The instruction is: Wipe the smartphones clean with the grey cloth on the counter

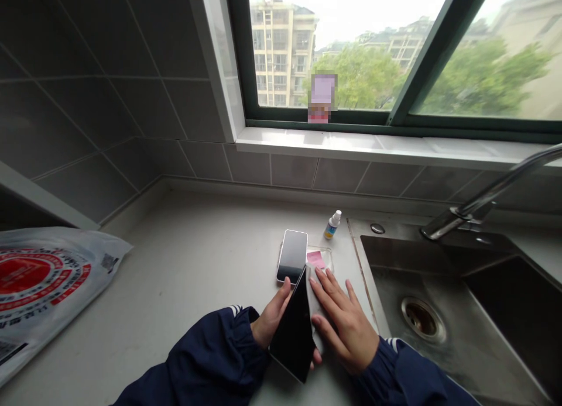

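Nearest the person, a black-screened device point(292, 330) was held up at a slant between navy sleeves. The left hand point(267, 325) gripped it, thumb at the upper left edge and fingertips showing past its lower right edge. The right hand point(346, 325) was spread, its fingers pressing a white cloth point(314, 303) along the device's right side; whether the cloth lay on the front, the rim or the back could not be told.

By the look of it, the wiping was under way: cloth and device met, and neither had been put down. How much of the surface had been gone over, and how much was left, could not be told; the visible black face showed no clear smear or wet patch.

Just beyond the hands, a white-edged phone point(293, 255) lay flat, screen up, on the pale counter point(197, 242). Beside it were a clear case point(329, 256) and a pink slip point(315, 260). A small spray bottle point(332, 226) stood a little farther back, touched by neither hand. Off to the left lay a printed plastic bag point(65, 300); to the right was a steel sink point(357, 233) with its faucet point(496, 189). Past the tiled wall, a window point(351, 124) looked out on trees and buildings.
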The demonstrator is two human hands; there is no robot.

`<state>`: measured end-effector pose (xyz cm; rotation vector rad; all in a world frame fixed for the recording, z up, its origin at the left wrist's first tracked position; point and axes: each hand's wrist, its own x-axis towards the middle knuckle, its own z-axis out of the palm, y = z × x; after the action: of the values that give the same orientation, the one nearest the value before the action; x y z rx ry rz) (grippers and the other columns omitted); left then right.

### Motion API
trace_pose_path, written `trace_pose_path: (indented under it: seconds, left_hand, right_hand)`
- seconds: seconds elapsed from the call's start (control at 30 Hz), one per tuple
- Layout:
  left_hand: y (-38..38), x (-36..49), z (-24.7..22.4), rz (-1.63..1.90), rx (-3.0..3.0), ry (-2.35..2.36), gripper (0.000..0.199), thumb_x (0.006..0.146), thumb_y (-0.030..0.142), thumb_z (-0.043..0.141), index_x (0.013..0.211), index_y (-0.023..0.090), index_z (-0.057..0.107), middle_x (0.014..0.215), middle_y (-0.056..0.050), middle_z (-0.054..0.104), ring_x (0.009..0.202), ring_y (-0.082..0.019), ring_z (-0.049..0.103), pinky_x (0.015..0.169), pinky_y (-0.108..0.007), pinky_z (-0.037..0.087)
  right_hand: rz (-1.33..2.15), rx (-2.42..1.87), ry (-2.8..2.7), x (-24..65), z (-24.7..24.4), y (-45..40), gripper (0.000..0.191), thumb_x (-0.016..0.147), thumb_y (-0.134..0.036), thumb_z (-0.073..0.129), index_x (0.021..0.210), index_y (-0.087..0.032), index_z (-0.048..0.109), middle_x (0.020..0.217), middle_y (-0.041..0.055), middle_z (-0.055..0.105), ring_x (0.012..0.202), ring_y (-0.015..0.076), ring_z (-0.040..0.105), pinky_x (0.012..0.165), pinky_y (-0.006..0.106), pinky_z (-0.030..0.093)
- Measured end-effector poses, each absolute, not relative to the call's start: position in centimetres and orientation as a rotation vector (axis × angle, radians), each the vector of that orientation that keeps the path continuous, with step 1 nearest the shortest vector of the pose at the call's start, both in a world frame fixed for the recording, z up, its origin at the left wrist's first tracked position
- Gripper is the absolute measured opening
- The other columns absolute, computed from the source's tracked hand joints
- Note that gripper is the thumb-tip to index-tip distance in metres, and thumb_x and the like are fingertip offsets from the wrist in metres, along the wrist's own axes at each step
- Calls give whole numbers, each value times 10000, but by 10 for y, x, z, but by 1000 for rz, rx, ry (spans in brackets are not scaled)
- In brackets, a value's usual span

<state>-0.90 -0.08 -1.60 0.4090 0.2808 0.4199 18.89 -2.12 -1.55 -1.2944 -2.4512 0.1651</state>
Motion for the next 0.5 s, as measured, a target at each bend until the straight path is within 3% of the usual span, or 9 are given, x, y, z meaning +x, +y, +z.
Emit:
trace_pose_path:
  seconds: [0.27, 0.5]
  left_hand:
    - [1, -10, -20, 413, 394, 250, 800, 826, 766, 146, 1396, 261, 391, 976, -118, 703, 716, -287, 709, 648, -416, 515]
    - [1, -9, -24, 429, 368, 240, 826, 837, 755, 171, 1376, 189, 440, 926, -135, 706, 723, -301, 705, 694, -441, 500]
  right_hand:
    - [193, -1294, -2449, 189, -15, -22, 609, 973, -326, 384, 1527, -215, 156, 1564, 112, 201, 1435, 328, 184, 1063, 622, 299]
    - [162, -1215, -2489, 189, -12, -26, 612, 974, -347, 378, 1527, -194, 166, 1562, 112, 209, 1437, 341, 165, 1073, 611, 291]
